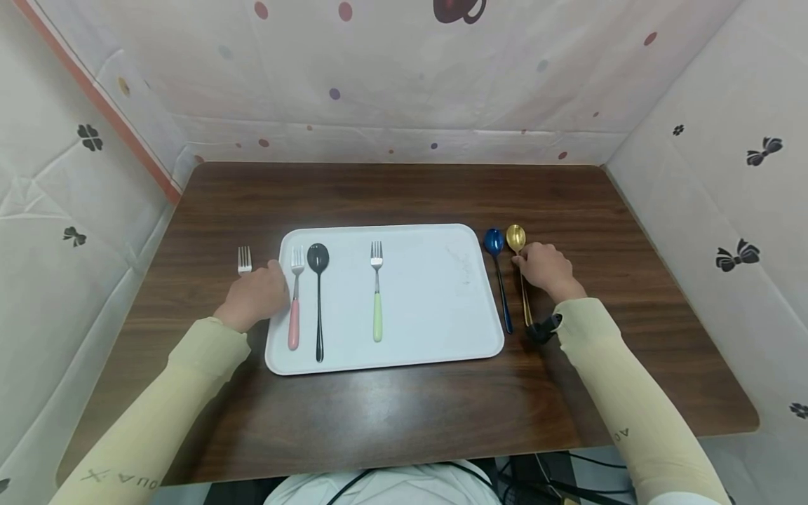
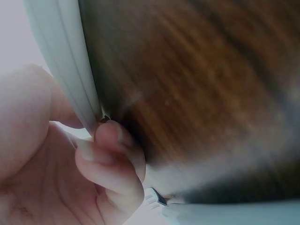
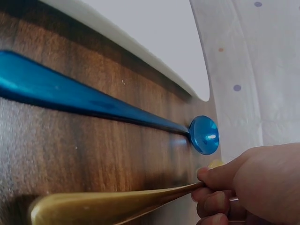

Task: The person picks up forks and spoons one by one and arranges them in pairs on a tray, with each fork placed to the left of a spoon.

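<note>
My left hand (image 1: 257,296) is at the left rim of a white tray (image 1: 435,294). Its thumb and curled fingers (image 2: 110,164) pinch the tray's edge in the left wrist view. Just beyond that hand a fork (image 1: 244,259) lies on the table, its handle mostly hidden from the head view. With thumb and fingertips, my right hand (image 1: 548,268) pinches a gold spoon (image 1: 515,238) by its neck, right of the tray. A blue spoon (image 3: 205,135) lies between the tray and the gold spoon.
On the tray lie a pink-handled fork (image 1: 294,322), a black spoon (image 1: 318,280) and a green-handled fork (image 1: 377,308). Everything rests on a brown wooden table (image 1: 391,193). Patterned sheets (image 1: 404,84) hang along its back and sides. A black object (image 1: 544,328) is by the right wrist.
</note>
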Tool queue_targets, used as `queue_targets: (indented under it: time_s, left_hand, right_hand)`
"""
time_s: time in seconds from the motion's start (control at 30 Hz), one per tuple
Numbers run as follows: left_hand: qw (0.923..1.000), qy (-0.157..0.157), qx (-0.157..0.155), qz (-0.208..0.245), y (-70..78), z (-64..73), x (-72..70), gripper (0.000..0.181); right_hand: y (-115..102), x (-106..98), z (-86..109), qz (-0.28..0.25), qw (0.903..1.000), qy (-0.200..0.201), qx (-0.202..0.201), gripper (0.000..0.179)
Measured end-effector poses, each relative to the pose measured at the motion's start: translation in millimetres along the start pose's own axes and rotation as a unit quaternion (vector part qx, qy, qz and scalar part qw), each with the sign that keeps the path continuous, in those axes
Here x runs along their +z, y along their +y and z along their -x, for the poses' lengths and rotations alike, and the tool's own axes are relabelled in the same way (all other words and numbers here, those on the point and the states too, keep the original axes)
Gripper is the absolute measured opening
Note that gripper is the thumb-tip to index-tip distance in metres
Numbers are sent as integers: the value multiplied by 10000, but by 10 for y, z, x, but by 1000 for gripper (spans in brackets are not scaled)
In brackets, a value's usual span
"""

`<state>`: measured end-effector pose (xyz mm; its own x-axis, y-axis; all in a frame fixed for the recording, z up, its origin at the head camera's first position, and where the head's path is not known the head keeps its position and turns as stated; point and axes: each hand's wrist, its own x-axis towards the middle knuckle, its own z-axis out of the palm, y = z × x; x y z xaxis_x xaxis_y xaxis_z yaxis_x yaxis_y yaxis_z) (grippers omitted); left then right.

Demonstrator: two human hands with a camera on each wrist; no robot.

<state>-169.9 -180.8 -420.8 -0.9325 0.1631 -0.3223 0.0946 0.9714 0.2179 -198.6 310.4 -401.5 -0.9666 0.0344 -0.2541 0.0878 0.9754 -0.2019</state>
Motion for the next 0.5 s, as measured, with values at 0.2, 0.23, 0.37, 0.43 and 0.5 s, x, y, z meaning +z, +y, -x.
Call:
queue_targets:
  time_s: [0.2, 0.23, 0.37, 0.43, 0.5]
  left_hand:
    - [10000, 27, 2, -12, -5, -3, 8, 51]
    - [10000, 30, 3, -11, -7, -3, 10, 51]
    - [10000, 46, 0, -22, -12, -6, 16, 51]
    - [10000, 47, -4, -31, -12, -8, 16, 51]
    - [10000, 46, -8, -35, -14, -11, 17, 51]
  right_hand:
    - [-11, -16, 3, -47, 10000, 2, -38, 33]
    - [-15, -20, 4, -55, 10000, 2, -49, 33]
    - [-33, -41, 14, -90, 9999, -6, -64, 34]
    - [-45, -48, 18, -103, 9999, -1, -67, 34]
    - [-63, -51, 24, -113, 9999, 1, -74, 34]
